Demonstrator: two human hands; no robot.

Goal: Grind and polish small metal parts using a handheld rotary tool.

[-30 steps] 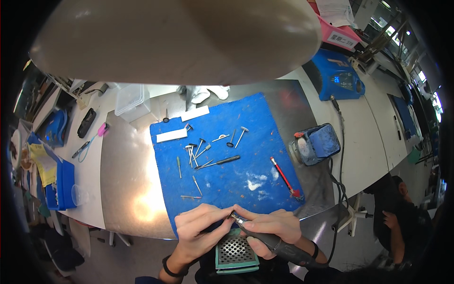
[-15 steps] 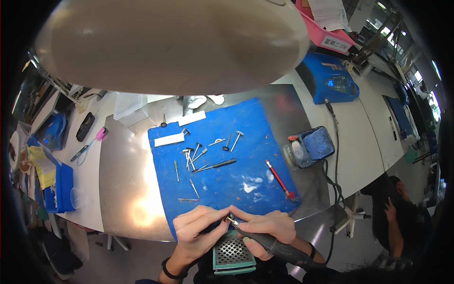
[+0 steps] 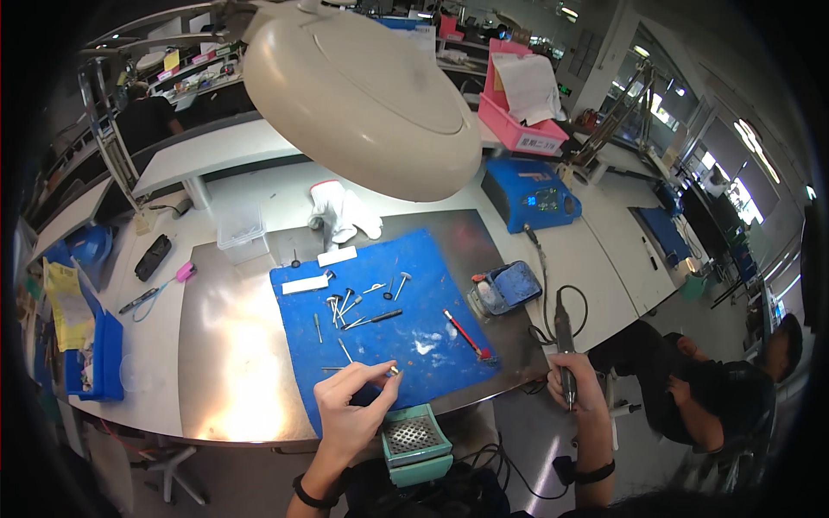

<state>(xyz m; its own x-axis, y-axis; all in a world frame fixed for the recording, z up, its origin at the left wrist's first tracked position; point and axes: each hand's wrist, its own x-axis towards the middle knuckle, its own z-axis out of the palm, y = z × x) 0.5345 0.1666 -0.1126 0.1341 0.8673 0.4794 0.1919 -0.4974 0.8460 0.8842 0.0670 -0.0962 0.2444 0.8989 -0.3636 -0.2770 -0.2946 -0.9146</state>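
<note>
Our left hand (image 3: 350, 406) pinches a small metal part (image 3: 394, 370) over the blue mat (image 3: 389, 324); our right hand (image 3: 570, 380) grips the rotary handpiece (image 3: 563, 345). We should steady both wrists first.

Round lamp (image 3: 363, 95) over steel bench (image 3: 233, 363); windows (image 3: 734, 147) right.
</note>
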